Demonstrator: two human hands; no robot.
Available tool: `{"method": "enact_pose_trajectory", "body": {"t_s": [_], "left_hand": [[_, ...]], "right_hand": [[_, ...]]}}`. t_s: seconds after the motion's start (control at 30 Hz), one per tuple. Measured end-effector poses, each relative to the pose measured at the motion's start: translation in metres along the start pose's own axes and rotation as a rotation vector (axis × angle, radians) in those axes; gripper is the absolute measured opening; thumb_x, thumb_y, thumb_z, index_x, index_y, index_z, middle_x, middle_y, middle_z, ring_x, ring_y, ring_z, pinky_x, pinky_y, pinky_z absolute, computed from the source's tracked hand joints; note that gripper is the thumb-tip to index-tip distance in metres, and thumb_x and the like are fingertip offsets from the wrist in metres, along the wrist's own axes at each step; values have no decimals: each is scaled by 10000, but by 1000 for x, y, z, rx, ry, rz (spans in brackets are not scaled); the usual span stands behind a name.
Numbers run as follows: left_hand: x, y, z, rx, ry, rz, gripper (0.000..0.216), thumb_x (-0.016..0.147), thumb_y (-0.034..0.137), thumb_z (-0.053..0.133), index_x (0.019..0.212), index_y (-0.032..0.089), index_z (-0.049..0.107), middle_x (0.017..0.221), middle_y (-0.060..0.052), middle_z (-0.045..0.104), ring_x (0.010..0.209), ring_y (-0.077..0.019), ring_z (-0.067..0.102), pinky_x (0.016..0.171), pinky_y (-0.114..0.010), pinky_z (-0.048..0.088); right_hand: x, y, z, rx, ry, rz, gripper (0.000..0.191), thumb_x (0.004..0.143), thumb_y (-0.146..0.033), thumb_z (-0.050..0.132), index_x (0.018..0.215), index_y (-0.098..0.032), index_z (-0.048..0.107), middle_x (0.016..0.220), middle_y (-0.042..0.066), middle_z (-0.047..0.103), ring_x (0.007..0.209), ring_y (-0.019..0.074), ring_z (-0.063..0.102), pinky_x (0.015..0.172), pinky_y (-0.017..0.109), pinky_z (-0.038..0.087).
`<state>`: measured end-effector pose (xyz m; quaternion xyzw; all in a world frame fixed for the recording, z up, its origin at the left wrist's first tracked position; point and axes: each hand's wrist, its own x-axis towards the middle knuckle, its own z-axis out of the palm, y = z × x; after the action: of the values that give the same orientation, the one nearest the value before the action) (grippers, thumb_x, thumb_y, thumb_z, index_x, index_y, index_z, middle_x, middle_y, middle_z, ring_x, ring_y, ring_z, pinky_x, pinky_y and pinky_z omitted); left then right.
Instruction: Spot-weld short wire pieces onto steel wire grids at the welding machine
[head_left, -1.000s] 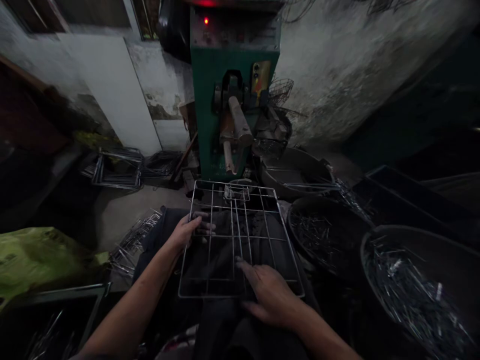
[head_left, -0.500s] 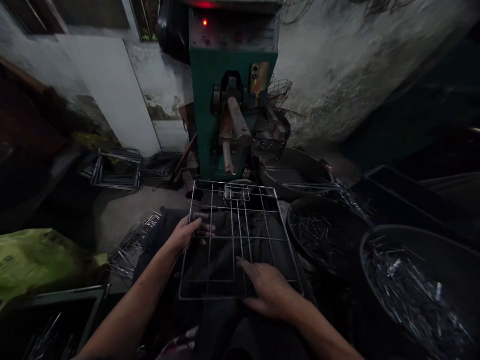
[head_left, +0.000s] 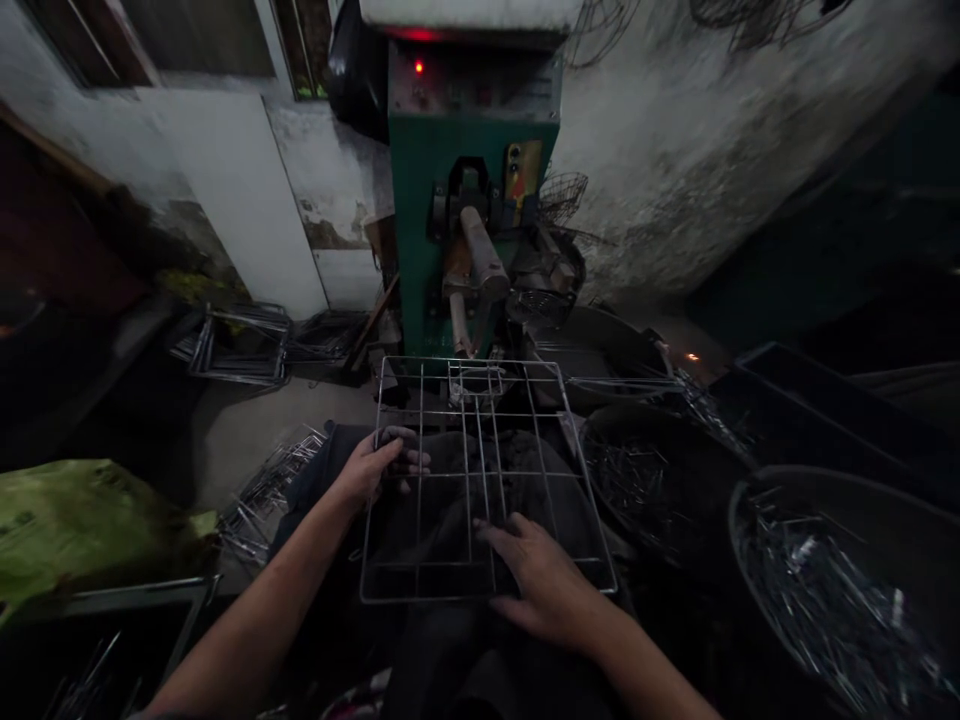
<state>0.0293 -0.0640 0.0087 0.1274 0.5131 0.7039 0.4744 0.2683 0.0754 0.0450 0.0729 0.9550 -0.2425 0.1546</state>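
Observation:
A square wire grid rack lies level over my lap, its far edge under the arm of a green welding machine. My left hand grips the rack's left edge, thumb on top and fingers curled under the wire. My right hand lies flat on the rack's near right part, fingers stretched out over the wires. A small wire piece sits on the rack near its far edge, below the machine's arm.
Dark round basins full of short metal wires stand to my right. Finished wire frames lie stacked on the floor at the left, with loose wire parts beside my knee. A green bag is at the left.
The rack has shifted slightly forward toward the machine, and its far edge now reaches under the arm. Both hands keep their places on it.

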Motion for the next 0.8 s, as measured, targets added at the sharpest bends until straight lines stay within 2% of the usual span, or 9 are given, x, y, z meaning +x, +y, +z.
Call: {"method": "enact_pose_trajectory", "body": {"t_s": [0.23, 0.43, 0.67, 0.8], "left_hand": [[-4, -3, -2, -3, 28, -2, 355, 761, 345, 652, 1009, 164, 473, 821, -134, 708, 693, -251, 689, 439, -230, 472], [0, 0, -2, -2, 53, -11, 351, 758, 329, 650, 1012, 170, 468, 799, -127, 709, 680, -254, 690, 436, -226, 462], [1, 13, -4, -3, 45, 3, 364, 755, 329, 664, 1025, 176, 473, 794, -118, 707, 682, -249, 690, 437, -219, 457], [3, 12, -7, -7, 37, -1, 376, 751, 331, 667, 1028, 171, 470, 810, -134, 708, 658, -239, 685, 440, -227, 461]], "right_hand": [[-4, -2, -1, 83, -98, 36, 693, 712, -252, 580, 1369, -125, 399, 1423, 91, 409, 1308, 305, 326, 1080, 430, 301], [1, -2, -3, 90, -72, 12, 692, 708, -271, 587, 1362, -137, 407, 1391, 98, 448, 1271, 288, 383, 1058, 381, 334], [6, -4, -4, 59, -23, -15, 682, 720, -261, 568, 1368, -131, 402, 1395, 104, 444, 1250, 304, 403, 1055, 419, 336], [9, -5, -2, 43, -24, -30, 672, 711, -257, 585, 1349, -113, 430, 1387, 100, 455, 1235, 307, 416, 1059, 411, 337]]}}
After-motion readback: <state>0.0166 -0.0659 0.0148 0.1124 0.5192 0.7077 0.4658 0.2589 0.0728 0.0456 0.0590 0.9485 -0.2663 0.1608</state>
